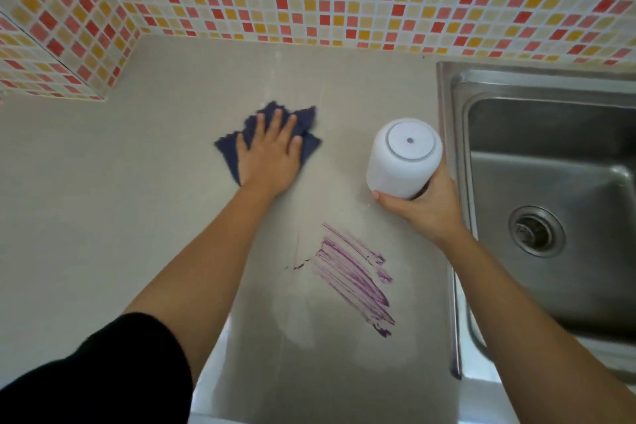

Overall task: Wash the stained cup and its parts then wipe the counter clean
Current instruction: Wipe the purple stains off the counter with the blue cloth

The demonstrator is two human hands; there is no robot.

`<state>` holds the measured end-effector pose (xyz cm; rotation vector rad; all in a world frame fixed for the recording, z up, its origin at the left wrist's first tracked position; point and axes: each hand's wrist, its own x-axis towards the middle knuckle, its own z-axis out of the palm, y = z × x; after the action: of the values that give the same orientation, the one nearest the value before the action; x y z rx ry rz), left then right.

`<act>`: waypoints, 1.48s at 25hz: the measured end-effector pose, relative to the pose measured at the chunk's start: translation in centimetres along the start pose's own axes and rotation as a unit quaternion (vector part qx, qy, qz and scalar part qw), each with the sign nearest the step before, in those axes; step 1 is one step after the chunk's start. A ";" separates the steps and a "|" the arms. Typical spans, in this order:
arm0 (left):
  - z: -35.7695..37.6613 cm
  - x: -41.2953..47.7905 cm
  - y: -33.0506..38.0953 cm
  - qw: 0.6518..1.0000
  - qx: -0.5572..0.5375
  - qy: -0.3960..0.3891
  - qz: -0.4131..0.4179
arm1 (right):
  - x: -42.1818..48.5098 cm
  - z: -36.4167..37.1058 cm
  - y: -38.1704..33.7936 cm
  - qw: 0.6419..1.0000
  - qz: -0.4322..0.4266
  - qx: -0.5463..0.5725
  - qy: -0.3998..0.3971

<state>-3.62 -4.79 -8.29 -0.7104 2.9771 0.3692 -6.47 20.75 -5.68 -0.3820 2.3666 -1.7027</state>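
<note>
**Left hand flat on the cloth, purple stain unwiped**

Fingers straight and spread, the left hand presses a dark blue cloth onto the counter toward its far edge, near the tiled wall. The right hand grasps a white cup just beside the sink's left rim, its ringed end facing up; I cannot tell whether that end is base or lid. The cup shows no stain, so washing looks done or nearly so. Wiping appears barely begun: the purple stain lies streaked toward the counter's near edge, close to the sink side. It is well apart from the cloth hand, nearer the person and to its right, below the cup.
</note>
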 end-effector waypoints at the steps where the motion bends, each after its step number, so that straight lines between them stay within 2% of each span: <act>1: 0.6 -1.8 1.4 0.999 0.004 -0.015 0.045 | 0.3 -0.3 -0.4 1.000 -0.004 0.017 0.010; 4: 0.8 -9.4 -0.9 0.990 0.024 -0.052 0.127 | 2.2 -2.4 -2.4 0.997 -0.031 0.058 0.044; 6: 0.0 -11.7 -4.4 0.991 0.024 -0.046 0.120 | 4.3 -4.3 -4.2 0.994 -0.053 0.069 0.062; 8: -0.9 -9.0 -7.0 0.996 0.028 -0.045 0.076 | 6.5 -6.0 -5.3 0.992 -0.080 0.076 0.059; 10: -1.6 -3.7 -6.2 0.999 0.029 -0.022 0.028 | 8.1 -7.5 -5.6 0.992 -0.096 0.069 0.048; 14: -0.1 5.1 3.4 0.999 0.002 0.002 0.044 | 9.0 -8.4 -4.7 0.994 -0.085 0.062 0.037; 16: 1.5 5.0 10.0 0.992 -0.014 -0.028 0.122 | 9.1 -8.6 -4.4 0.993 -0.093 0.056 0.040; 18: 3.1 1.2 14.2 0.967 -0.016 -0.055 0.250 | 9.5 -8.9 -4.3 0.993 -0.104 0.045 0.032; 20: 3.3 -3.8 13.1 0.931 0.013 -0.073 0.357 | 9.6 -9.3 -4.5 0.992 -0.113 0.039 0.027; 21: 2.9 -5.6 10.8 0.928 0.021 -0.064 0.366 | 9.6 -9.5 -4.4 0.992 -0.114 0.039 0.025; 23: 1.7 -5.0 4.7 0.954 0.036 -0.029 0.295 | 9.3 -9.5 -4.3 0.993 -0.104 0.049 0.025; 25: 0.5 -0.3 0.4 0.981 0.041 -0.011 0.189 | 9.0 -9.5 -4.0 0.993 -0.092 0.064 0.028; 28: 0.1 6.6 2.6 0.996 0.030 -0.001 0.079 | 8.4 -9.1 -3.8 0.993 -0.091 0.071 0.028; 30: 1.2 7.3 7.6 0.994 0.025 -0.007 0.105 | 8.3 -8.7 -3.9 0.993 -0.091 0.068 0.029; 32: 2.6 3.6 10.5 0.976 0.029 0.000 0.215 | 8.4 -7.9 -3.9 0.993 -0.085 0.078 0.026; 34: 3.1 -2.4 8.9 0.945 0.046 -0.014 0.325 | 8.5 -7.2 -4.1 0.993 -0.082 0.079 0.025; 35: 2.8 -4.7 6.5 0.940 0.047 -0.027 0.337 | 8.6 -6.9 -4.2 0.994 -0.078 0.080 0.020; 37: 1.3 -6.7 -0.1 0.957 0.055 -0.022 0.284 | 8.7 -6.3 -4.3 0.993 -0.066 0.094 0.011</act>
<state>2.38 -1.68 -8.83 0.1802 3.0709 0.2299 -16.24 22.34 0.28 -0.5003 2.2133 -1.9792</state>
